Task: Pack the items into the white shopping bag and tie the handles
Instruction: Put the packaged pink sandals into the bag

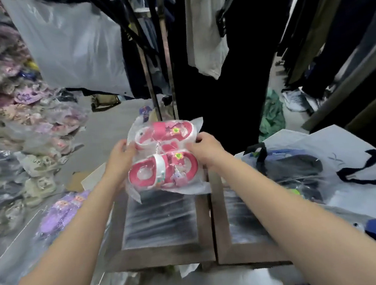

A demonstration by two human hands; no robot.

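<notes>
Both grips close on one clear packet of pink sandals [163, 155], held up over a wooden-framed table [168, 256]: the left hand [120, 155] pinches its left edge, the right hand [206, 148] its right edge. At far left, bagged footwear is heaped in a pile [8, 127], with a purple packet [60, 212] lying below it. Right of the hands, the white shopping bag [348, 150] lies on the table, mouth open, with dark packed items [292, 166] showing inside.
</notes>
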